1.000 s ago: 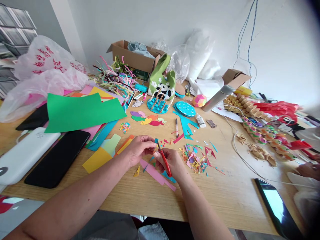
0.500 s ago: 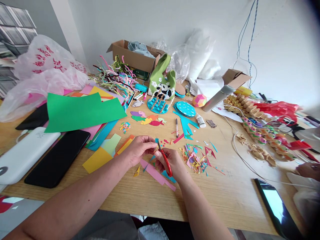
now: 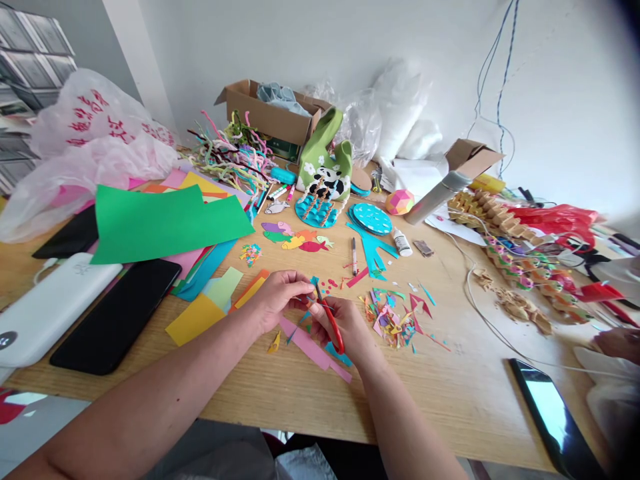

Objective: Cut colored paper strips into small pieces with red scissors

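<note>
My left hand pinches a small teal paper piece just above the wooden table. Right beside it, my right hand is closed round red-handled scissors, whose blades point up at the teal piece. A pink paper strip and a yellow scrap lie under my hands. A heap of coloured paper offcuts sits just right of my right hand.
Green paper over coloured sheets, a black phone and a white device lie at left. Paper fish, a teal disc, a panda bag and cardboard boxes stand behind. Another phone and another person's hand are at right.
My right hand has sunk slightly with the scissors; the left hand keeps its pinch. Otherwise nothing has moved.
</note>
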Demonstrator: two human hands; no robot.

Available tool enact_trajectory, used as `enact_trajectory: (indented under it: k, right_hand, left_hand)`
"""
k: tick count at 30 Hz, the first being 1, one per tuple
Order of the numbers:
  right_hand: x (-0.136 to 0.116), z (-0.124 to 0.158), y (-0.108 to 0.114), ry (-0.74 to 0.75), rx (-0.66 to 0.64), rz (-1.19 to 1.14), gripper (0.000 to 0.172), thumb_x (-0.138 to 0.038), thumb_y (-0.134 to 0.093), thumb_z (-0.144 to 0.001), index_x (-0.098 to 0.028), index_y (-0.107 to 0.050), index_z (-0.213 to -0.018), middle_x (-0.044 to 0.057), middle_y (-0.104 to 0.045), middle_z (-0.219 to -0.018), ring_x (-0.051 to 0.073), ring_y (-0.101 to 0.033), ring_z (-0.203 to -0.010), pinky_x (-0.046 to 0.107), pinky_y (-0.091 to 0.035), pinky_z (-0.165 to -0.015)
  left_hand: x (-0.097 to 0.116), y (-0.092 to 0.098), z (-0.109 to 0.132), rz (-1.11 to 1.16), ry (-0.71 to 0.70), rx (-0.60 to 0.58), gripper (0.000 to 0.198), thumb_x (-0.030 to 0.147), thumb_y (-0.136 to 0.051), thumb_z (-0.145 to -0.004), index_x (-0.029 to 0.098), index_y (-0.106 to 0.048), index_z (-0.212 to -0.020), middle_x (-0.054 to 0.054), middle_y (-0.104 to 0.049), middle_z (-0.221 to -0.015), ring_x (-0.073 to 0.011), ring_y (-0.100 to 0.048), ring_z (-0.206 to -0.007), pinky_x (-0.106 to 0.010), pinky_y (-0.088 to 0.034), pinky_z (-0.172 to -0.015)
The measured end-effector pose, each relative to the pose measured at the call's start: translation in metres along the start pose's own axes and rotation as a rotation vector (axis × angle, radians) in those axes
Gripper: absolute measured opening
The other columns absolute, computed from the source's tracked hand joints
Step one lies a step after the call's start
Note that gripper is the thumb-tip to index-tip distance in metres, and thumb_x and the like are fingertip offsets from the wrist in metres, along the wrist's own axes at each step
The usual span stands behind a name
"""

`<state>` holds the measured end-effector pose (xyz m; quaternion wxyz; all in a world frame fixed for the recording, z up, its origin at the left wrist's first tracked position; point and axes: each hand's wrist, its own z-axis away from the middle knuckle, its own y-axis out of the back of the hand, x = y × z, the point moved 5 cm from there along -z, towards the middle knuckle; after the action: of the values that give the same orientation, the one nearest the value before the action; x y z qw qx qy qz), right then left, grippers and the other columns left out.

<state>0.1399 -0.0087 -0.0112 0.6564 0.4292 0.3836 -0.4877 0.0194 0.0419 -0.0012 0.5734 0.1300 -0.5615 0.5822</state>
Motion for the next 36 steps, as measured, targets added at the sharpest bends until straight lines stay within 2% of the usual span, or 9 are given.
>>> enact_trajectory:
  k: [15, 23, 36]
  right_hand:
    - [-0.0055, 0.0014, -0.0020, 0.009, -0.006, -0.012, 0.049, -0.064, -0.067, -0.069, -0.018, -0.050, -0.065, 0.000, -0.059, -0.048, 0.012, -0.056, -0.040, 0.023, -0.046, -0.040]
    - [-0.0031, 0.0015, -0.0016, -0.008, -0.011, -0.008, 0.051, -0.065, -0.067, -0.068, -0.017, -0.050, -0.065, -0.001, -0.059, -0.048, 0.011, -0.053, -0.037, 0.022, -0.044, -0.038]
    - [-0.0070, 0.0029, -0.0031, 0.015, -0.044, -0.039, 0.052, -0.065, -0.068, -0.068, -0.016, -0.052, -0.065, 0.000, -0.060, -0.050, 0.012, -0.056, -0.040, 0.022, -0.047, -0.040]
  left_hand:
    - [-0.0026, 0.0005, -0.0007, -0.019, 0.005, -0.011, 0.019, 0.024, -0.075, -0.058, 0.013, -0.061, -0.064, -0.001, -0.062, -0.062, -0.0100, -0.055, -0.056, -0.025, -0.042, -0.058]
    - [-0.0005, 0.0009, -0.0010, -0.038, -0.008, 0.002, 0.018, 0.026, -0.074, -0.057, 0.013, -0.063, -0.063, -0.004, -0.065, -0.063, -0.0134, -0.059, -0.059, -0.027, -0.044, -0.060]
    - [-0.0019, 0.0030, -0.0030, -0.090, -0.024, -0.007, 0.016, 0.027, -0.071, -0.058, 0.013, -0.063, -0.061, -0.002, -0.063, -0.060, -0.0120, -0.056, -0.057, -0.027, -0.043, -0.061]
